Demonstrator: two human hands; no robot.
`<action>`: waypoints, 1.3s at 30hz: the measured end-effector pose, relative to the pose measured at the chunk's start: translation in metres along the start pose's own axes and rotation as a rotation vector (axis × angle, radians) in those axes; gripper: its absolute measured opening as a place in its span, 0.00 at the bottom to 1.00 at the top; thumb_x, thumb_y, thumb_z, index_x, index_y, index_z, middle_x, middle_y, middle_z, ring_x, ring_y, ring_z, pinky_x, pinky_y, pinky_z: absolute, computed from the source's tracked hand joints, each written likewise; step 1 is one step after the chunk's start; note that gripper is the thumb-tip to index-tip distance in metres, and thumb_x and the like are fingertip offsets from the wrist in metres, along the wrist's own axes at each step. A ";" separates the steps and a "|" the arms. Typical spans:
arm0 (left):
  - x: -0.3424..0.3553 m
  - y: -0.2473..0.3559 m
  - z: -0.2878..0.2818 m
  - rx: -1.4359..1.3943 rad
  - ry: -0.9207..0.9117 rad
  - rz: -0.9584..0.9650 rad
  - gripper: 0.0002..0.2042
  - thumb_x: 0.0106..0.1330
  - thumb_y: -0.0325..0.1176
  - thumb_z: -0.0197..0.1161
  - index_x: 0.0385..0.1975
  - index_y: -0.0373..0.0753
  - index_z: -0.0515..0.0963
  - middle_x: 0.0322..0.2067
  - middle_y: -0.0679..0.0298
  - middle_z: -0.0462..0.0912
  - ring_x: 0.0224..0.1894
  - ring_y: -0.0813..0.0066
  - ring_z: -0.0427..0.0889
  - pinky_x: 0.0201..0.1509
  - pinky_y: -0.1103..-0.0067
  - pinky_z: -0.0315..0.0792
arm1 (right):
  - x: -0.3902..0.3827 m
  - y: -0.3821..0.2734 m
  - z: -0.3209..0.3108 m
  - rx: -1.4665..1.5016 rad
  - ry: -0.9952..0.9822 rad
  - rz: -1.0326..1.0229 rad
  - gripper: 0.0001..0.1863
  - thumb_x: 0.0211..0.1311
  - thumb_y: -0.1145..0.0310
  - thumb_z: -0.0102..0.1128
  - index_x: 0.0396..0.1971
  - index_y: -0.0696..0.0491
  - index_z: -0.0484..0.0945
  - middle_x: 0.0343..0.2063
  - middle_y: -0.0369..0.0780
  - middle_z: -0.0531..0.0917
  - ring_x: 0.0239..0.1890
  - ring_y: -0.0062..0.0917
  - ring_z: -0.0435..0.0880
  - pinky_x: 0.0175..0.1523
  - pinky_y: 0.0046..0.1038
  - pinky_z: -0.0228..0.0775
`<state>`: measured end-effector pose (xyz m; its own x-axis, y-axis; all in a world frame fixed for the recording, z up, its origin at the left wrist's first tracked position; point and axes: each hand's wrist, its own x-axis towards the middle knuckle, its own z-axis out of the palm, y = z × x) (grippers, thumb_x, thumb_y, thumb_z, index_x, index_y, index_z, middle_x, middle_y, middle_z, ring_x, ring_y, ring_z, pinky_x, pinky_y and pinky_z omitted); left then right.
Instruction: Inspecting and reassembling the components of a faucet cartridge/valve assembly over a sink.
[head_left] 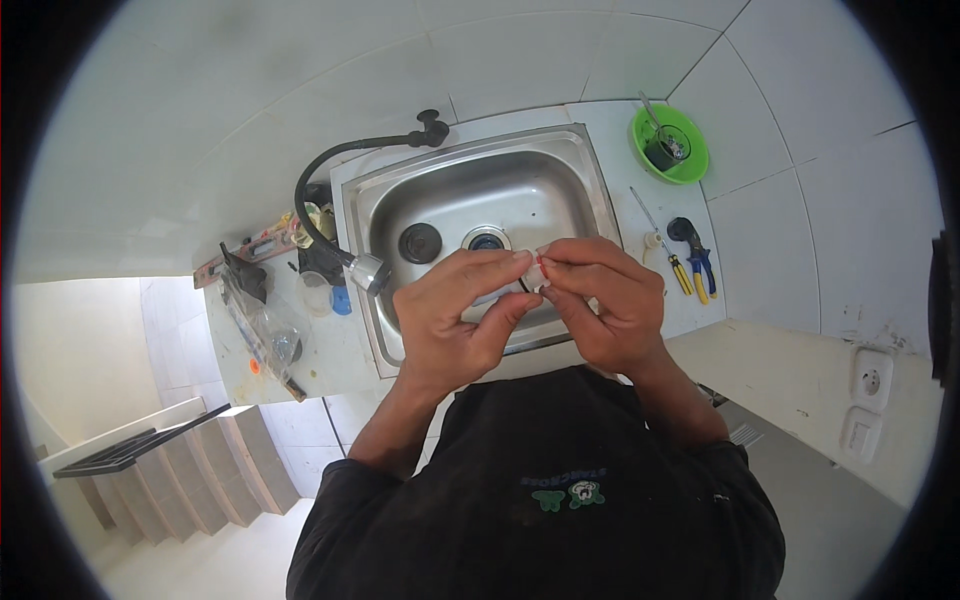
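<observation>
Pinching a small red-and-white piece (536, 271)

One line of dull blue capital lettering (563, 478) runs across the black shirt (520, 430), toward five o'clock from the view's centre. A small pale mark (721, 497) toward four o'clock is too tiny to read.

A small red-and-white piece (539, 267) sits between the hands (445, 318) (617, 308).
</observation>
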<state>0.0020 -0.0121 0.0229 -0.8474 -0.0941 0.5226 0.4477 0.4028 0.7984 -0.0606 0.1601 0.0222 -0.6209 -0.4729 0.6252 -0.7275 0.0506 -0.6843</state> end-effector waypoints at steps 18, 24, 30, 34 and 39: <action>-0.009 0.008 0.004 0.268 0.164 0.124 0.13 0.46 0.24 0.74 0.33 0.35 0.80 0.26 0.58 0.83 0.25 0.70 0.82 0.28 0.81 0.74 | -0.017 0.003 0.000 0.457 0.233 0.274 0.11 0.52 0.85 0.64 0.37 0.63 0.80 0.40 0.50 0.81 0.37 0.21 0.81 0.38 0.18 0.72; -0.007 0.014 0.005 0.324 0.082 0.042 0.07 0.53 0.25 0.69 0.31 0.34 0.80 0.25 0.59 0.81 0.22 0.70 0.79 0.24 0.80 0.71 | -0.016 0.001 -0.002 0.422 0.259 0.225 0.10 0.50 0.86 0.65 0.35 0.63 0.81 0.38 0.48 0.82 0.34 0.18 0.81 0.31 0.13 0.70; -0.009 0.014 0.005 0.185 0.043 -0.067 0.07 0.55 0.25 0.68 0.32 0.34 0.80 0.24 0.59 0.81 0.21 0.72 0.79 0.23 0.81 0.71 | -0.013 0.000 -0.001 0.419 0.248 0.159 0.11 0.51 0.88 0.63 0.36 0.65 0.80 0.39 0.50 0.81 0.38 0.24 0.82 0.38 0.18 0.76; -0.007 0.014 0.007 0.212 0.019 -0.030 0.08 0.52 0.24 0.70 0.32 0.34 0.80 0.25 0.58 0.82 0.21 0.73 0.80 0.22 0.82 0.71 | -0.015 0.003 -0.003 0.437 0.224 0.201 0.12 0.51 0.88 0.62 0.37 0.65 0.79 0.40 0.51 0.80 0.39 0.26 0.83 0.41 0.19 0.76; -0.011 0.012 0.015 0.325 0.167 0.035 0.10 0.48 0.23 0.73 0.29 0.34 0.80 0.25 0.58 0.82 0.22 0.73 0.80 0.22 0.82 0.72 | -0.013 0.003 0.004 0.446 0.238 0.186 0.11 0.52 0.87 0.61 0.37 0.64 0.79 0.40 0.51 0.81 0.38 0.25 0.82 0.42 0.20 0.76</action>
<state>0.0121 0.0070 0.0221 -0.7629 -0.2115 0.6110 0.3388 0.6740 0.6564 -0.0533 0.1633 0.0109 -0.8144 -0.2766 0.5102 -0.4360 -0.2886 -0.8524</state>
